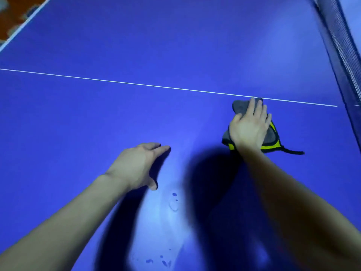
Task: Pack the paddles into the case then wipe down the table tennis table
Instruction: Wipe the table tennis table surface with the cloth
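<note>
The right hand (251, 127) lies flat on a cloth (241, 106). Its fingers are straight and close together, and the palm presses down. It does not curl round the cloth. The cloth is grey, with a yellow and black edge that shows under the wrist. A thin black strap (293, 152) sticks out from the cloth toward the right side of the desk (156, 45).

The left hand (136, 166) is loose, with the fingers stretched out and the thumb pointing back. It holds nothing. It is low over the blue top near the middle, well apart from the cloth. I cannot tell if it touches the top. A dark shadow lies just beside it.

The cloth sits on the right part of the desk. Its far tip touches a thin white line (136, 84) that runs across the top from left to right. The fingertips of the right hand reach that line too.

Between the two arms, near the front edge, there are some wet drops (173, 204) and a pale smeared patch.

A dark net (343, 45) stands along the right edge, past the cloth. At the far left corner a white stripe (25, 22) marks the edge of the desk. Beyond it a bit of orange floor (11, 14) shows, too blurry to see well.
</note>
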